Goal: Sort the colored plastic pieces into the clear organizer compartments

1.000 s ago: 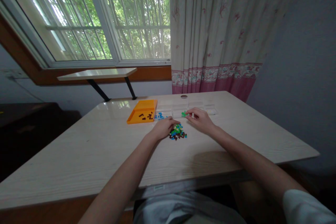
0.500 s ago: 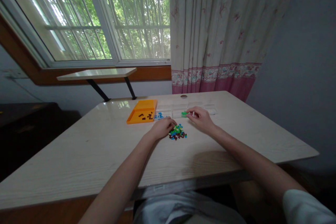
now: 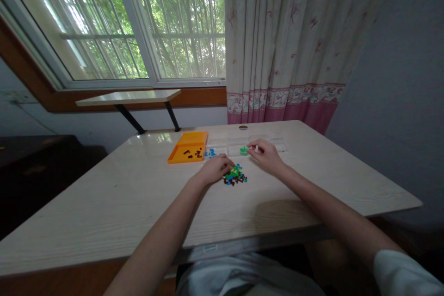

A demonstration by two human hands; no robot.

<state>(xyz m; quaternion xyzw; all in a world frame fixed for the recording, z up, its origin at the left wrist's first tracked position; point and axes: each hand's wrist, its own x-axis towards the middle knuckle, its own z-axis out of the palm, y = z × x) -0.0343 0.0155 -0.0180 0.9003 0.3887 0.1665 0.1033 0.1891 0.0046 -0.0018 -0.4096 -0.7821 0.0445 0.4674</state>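
Observation:
A small heap of mixed plastic pieces (image 3: pixel 236 175), green, blue, yellow and dark brown, lies on the table. My left hand (image 3: pixel 218 168) rests at its upper left edge, fingers curled and touching the pieces; what they pinch, if anything, is hidden. Farther back, my right hand (image 3: pixel 265 155) hovers over a clear compartment tray (image 3: pixel 232 150), thumb and fingers drawn together beside some green pieces (image 3: pixel 243 151) in one compartment. Anything between those fingertips is too small to make out. Blue pieces (image 3: pixel 210 153) sit in the tray's left compartment.
An open orange case (image 3: pixel 187 136) with several dark brown pieces (image 3: pixel 197 153) stands left of the tray. A raised shelf (image 3: pixel 130 97) on black legs is at the table's back left. The wooden table (image 3: pixel 149 203) reaches toward a window and curtain.
My right hand has shifted very slightly right, away from the green pieces. My left hand stays at the heap, its fingers moved a little.

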